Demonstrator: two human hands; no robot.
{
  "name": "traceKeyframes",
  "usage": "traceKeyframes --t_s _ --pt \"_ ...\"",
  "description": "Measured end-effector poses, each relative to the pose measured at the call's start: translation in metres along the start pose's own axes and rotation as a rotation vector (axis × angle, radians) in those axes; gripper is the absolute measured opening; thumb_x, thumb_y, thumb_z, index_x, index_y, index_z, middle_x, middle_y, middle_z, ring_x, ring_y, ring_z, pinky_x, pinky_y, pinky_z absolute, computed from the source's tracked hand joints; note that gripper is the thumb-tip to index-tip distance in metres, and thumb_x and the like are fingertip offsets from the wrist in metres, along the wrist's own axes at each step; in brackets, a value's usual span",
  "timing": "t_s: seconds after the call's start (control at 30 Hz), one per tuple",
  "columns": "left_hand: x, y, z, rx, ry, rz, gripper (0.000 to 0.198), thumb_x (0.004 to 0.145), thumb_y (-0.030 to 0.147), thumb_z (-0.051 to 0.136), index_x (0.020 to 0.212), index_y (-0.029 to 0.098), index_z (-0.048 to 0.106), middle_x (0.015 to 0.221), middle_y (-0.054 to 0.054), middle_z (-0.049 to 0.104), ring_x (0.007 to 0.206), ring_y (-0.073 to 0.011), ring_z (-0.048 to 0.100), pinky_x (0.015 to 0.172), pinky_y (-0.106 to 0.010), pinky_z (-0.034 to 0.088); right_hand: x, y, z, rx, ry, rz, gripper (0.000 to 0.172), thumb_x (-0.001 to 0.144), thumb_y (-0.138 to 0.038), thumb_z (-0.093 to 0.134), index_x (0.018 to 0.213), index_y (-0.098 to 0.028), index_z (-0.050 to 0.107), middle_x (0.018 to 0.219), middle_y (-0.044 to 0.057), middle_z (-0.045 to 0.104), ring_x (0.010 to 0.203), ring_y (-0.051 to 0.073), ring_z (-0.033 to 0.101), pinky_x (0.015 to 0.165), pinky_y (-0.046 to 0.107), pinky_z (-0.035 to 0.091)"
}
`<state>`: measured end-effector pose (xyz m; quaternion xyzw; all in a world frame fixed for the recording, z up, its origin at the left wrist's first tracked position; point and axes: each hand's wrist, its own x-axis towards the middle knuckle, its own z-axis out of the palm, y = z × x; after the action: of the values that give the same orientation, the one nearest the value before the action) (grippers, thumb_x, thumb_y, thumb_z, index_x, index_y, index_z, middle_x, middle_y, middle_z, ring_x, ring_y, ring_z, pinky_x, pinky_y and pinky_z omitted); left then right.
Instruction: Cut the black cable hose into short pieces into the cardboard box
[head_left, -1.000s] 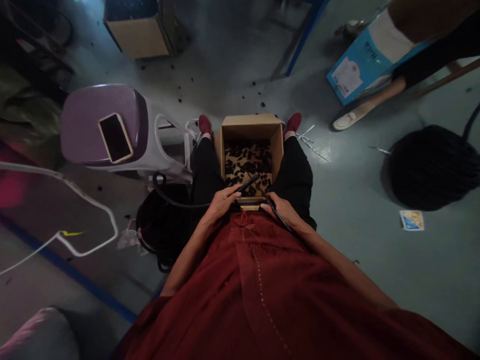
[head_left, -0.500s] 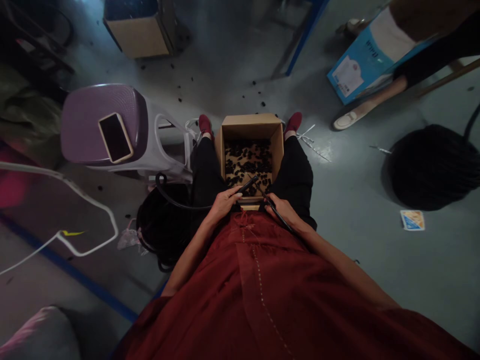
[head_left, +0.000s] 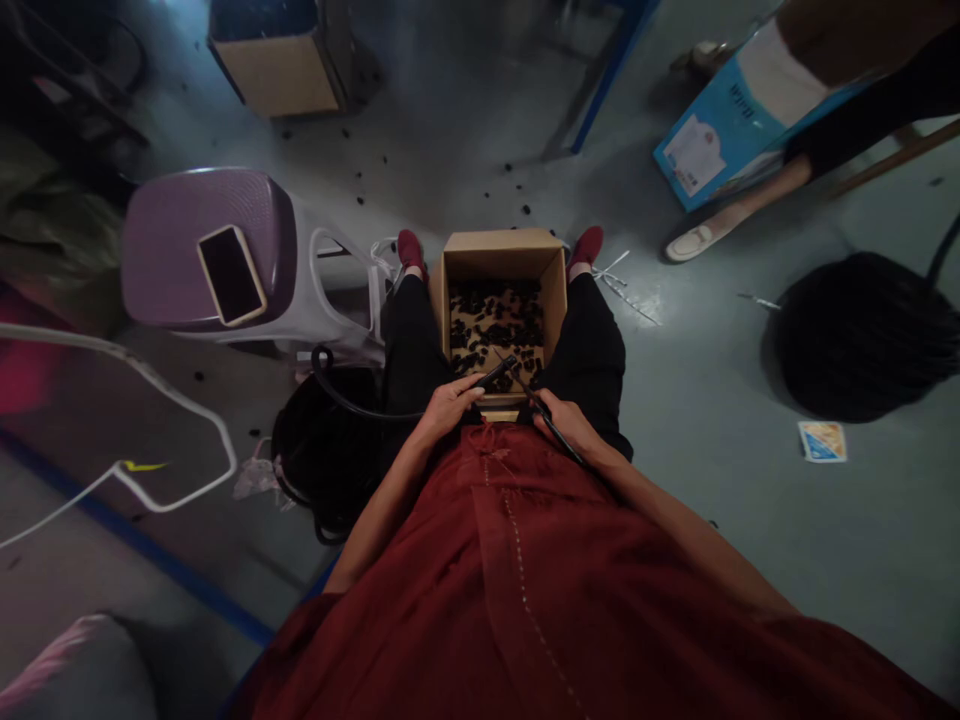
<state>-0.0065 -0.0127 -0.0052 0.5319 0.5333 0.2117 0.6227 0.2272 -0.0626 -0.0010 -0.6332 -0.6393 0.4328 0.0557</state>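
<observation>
My left hand (head_left: 448, 405) is closed around a black rubber tube (head_left: 495, 373), and its free end points up and right over the cardboard box. The tube trails left from the hand to a black coil (head_left: 326, 450) beside my leg. In my right hand (head_left: 568, 422), closed, is a dark slim tool that looks like scissors (head_left: 553, 428). Its thin tips cross near the tube's end; whether they touch it I cannot tell. Below both hands, an open cardboard box (head_left: 553, 310) between my legs holds many short black pieces (head_left: 495, 325).
A purple-topped stool (head_left: 169, 235) with a phone (head_left: 232, 275) stands at left. Another black coil (head_left: 862, 335) and a small card (head_left: 823, 441) lie at right. Near a co-worker's foot (head_left: 697, 242) is a blue box (head_left: 720, 140). Black bits are scattered on the floor.
The tube's free end sits very slightly lower, and the scissors' handle has shifted a little. Both hands keep nearly the same place and grip.
</observation>
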Motion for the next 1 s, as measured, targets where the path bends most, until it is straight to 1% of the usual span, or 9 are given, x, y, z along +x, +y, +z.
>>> traceKeyframes --t_s 0.17,0.33,0.47,0.67,1.0 --pt "-0.0011 0.0012 0.0000 -0.019 -0.009 -0.016 0.045 0.080 0.035 0.053 0.120 0.015 0.060 0.079 -0.003 0.066 0.064 -0.0098 0.050 0.061 -0.021 0.039 0.0008 0.0012 0.0011 0.001 -0.003 0.002 0.022 0.076 -0.021 0.045 0.097 -0.021 0.052 0.074 0.003 0.064 0.064 0.016 0.057 0.059 0.022 0.035" --pt "0.0001 -0.0043 0.0002 -0.020 -0.012 -0.012 0.045 0.080 0.036 0.053 0.120 0.016 0.060 0.078 -0.002 0.065 0.062 -0.0094 0.050 0.060 -0.021 0.039 0.0014 0.0022 0.0023 -0.023 -0.017 -0.002 0.023 0.076 -0.020 0.046 0.097 -0.021 0.052 0.073 0.003 0.063 0.064 0.016 0.056 0.058 0.022 0.034" --pt "0.0010 -0.0071 0.0001 -0.025 0.000 -0.023 0.046 0.080 0.036 0.053 0.121 0.017 0.059 0.078 -0.002 0.065 0.061 -0.0092 0.049 0.060 -0.021 0.039 0.0010 0.0009 0.0020 -0.023 -0.016 0.005 0.022 0.075 -0.021 0.046 0.097 -0.021 0.052 0.073 0.003 0.064 0.064 0.016 0.056 0.058 0.021 0.034" --pt "-0.0005 -0.0055 -0.0026 -0.025 0.034 -0.035 0.045 0.078 0.034 0.055 0.118 0.015 0.061 0.079 -0.003 0.067 0.064 -0.0104 0.051 0.062 -0.022 0.040 -0.0002 -0.0041 0.0001 -0.067 -0.031 0.014 0.021 0.076 -0.020 0.045 0.095 -0.022 0.052 0.073 0.003 0.063 0.066 0.016 0.057 0.059 0.021 0.034" --pt "-0.0042 -0.0004 -0.0045 0.011 0.070 -0.037 0.041 0.078 0.028 0.056 0.115 0.012 0.063 0.091 -0.008 0.069 0.081 -0.0168 0.060 0.078 -0.027 0.044 -0.0004 -0.0049 0.0001 -0.108 -0.051 0.016 0.021 0.078 -0.022 0.044 0.098 -0.022 0.053 0.070 0.003 0.062 0.063 0.017 0.057 0.059 0.021 0.033"
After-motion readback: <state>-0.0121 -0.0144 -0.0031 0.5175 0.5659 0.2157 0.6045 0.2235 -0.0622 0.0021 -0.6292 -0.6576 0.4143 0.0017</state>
